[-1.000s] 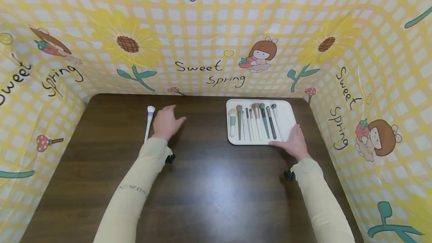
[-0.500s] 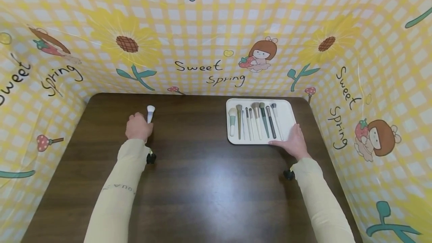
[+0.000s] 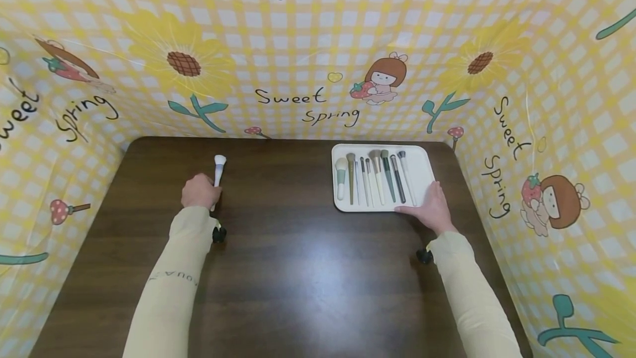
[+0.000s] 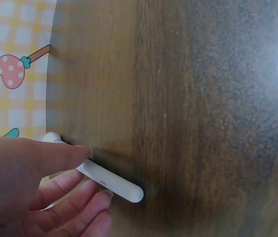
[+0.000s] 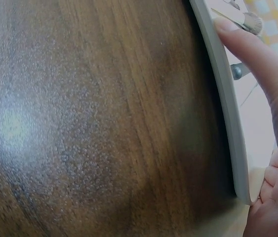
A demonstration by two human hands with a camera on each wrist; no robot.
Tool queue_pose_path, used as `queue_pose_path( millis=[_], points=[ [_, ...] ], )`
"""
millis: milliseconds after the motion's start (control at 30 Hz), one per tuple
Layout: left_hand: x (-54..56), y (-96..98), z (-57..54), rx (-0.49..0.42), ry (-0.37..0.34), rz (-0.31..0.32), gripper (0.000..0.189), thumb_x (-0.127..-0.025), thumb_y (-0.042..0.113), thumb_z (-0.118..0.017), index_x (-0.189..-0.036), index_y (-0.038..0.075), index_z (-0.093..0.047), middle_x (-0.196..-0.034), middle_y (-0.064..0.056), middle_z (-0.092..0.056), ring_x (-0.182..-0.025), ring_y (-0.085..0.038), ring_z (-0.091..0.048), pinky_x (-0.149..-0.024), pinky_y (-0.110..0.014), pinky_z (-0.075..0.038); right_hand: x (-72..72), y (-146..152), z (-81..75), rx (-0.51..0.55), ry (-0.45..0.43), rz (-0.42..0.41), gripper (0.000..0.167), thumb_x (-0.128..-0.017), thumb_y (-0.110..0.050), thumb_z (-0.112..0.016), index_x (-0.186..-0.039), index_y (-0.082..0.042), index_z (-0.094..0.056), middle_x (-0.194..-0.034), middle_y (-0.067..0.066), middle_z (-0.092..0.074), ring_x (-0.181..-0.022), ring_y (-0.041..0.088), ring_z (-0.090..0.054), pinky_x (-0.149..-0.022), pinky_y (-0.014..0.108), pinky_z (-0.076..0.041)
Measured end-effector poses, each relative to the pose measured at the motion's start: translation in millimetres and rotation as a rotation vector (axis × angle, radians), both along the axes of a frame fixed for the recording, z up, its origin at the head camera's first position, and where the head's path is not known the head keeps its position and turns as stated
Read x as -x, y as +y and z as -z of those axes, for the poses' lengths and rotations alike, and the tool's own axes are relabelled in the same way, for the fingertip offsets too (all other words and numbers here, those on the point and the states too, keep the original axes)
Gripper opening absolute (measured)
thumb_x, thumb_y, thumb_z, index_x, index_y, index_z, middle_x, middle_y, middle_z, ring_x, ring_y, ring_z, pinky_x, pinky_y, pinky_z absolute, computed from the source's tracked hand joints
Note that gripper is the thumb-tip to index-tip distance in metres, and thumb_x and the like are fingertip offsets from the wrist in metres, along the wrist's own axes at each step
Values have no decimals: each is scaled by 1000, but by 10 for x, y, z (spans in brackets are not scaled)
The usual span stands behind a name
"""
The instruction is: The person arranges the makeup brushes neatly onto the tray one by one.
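My left hand (image 3: 201, 191) pinches a white makeup brush (image 3: 219, 166) at the left of the table, its pale bristles pointing to the back wall. In the left wrist view, thumb and fingers meet on the handle (image 4: 114, 181), whose rounded end sticks out toward me. My right hand (image 3: 431, 209) holds the near right corner of a white tray (image 3: 422, 167). Its thumb lies over the near rim, and the other fingers are along the right side. Several makeup brushes (image 3: 377, 177) lie side by side in the tray, bristles toward the back.
The dark wooden table (image 3: 298, 269) is walled at the back and both sides by a yellow checked cloth (image 3: 308, 32) with printed flowers and figures. The tray stands near the table's back right edge.
My left hand has moved left onto the lone brush and now pinches its handle; the brush has barely shifted. My right hand and the tray stay in place.
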State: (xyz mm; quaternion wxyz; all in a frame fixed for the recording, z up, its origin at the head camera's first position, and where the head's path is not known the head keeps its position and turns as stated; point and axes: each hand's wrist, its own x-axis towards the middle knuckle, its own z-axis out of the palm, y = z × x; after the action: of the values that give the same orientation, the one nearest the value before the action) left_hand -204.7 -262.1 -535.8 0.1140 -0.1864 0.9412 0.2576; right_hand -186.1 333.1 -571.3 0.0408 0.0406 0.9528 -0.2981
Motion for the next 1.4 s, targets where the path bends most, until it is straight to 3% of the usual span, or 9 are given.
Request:
queue_pose_path(
  millis=[167, 400, 567, 733, 900, 1133, 1400],
  points=[
    [-13, 6, 11, -8, -14, -8, 28, -92, 18, -62, -110, -1, -72, -95, -25, -69, -88, -44, -66, -62, -49, -53, -7, 4, 22, -2, 10, -7, 146, -64, -53, -94, -153, 17, -2, -158, 42, -1, -148, 52, -6, -119, 56, -13],
    [-5, 48, -29, 15, -45, 2, 28, -90, 22, -67, -87, -6, -68, -79, -22, -67, -76, -40, -66, -58, -46, -54, -14, 13, 7, 10, -21, -2, 149, -65, -56, -93, -154, 15, 2, -159, 40, 4, -149, 50, -2, -119, 55, -11],
    [-16, 80, -31, 1, -41, 30, 34, -91, 27, -69, -83, -6, -69, -70, -15, -67, -69, -34, -66, -57, -43, -54, -11, 20, -17, 16, -41, -9, 149, -65, -59, -91, -155, 14, 4, -159, 39, 7, -149, 49, 1, -119, 55, -9],
    [3, 146, -13, -27, 90, 79, 32, -90, 28, -68, -87, -3, -76, -76, -14, -72, -78, -38, -67, -69, -49, -53, -9, 26, -32, 12, -31, -15, 148, -66, -58, -91, -154, 15, 3, -159, 40, 6, -149, 50, 0, -119, 56, -10],
    [47, 330, -10, -119, 208, 104, 27, -91, 22, -69, -97, -4, -71, -89, -17, -72, -86, -37, -65, -79, -50, -52, 7, 28, -37, 12, -35, -19, 148, -66, -58, -91, -154, 15, 3, -159, 40, 6, -149, 50, 0, -119, 56, -10],
    [59, 674, -84, -259, 269, 112, 31, -91, 13, -72, -112, -3, -56, -100, -22, -72, -90, -32, -69, -76, -44, -54, 21, 19, -39, 8, -59, -23, 149, -66, -59, -90, -154, 15, 4, -159, 39, 7, -149, 50, 1, -119, 56, -10],
    [12, 1007, -124, -332, 345, 175, 40, -86, 2, -78, -117, 0, -54, -97, -19, -72, -87, -31, -70, -77, -45, -56, 25, 22, -21, -9, -44, -28, 148, -67, -59, -90, -154, 15, 4, -159, 39, 7, -149, 50, 1, -119, 55, -10]
  ],
)
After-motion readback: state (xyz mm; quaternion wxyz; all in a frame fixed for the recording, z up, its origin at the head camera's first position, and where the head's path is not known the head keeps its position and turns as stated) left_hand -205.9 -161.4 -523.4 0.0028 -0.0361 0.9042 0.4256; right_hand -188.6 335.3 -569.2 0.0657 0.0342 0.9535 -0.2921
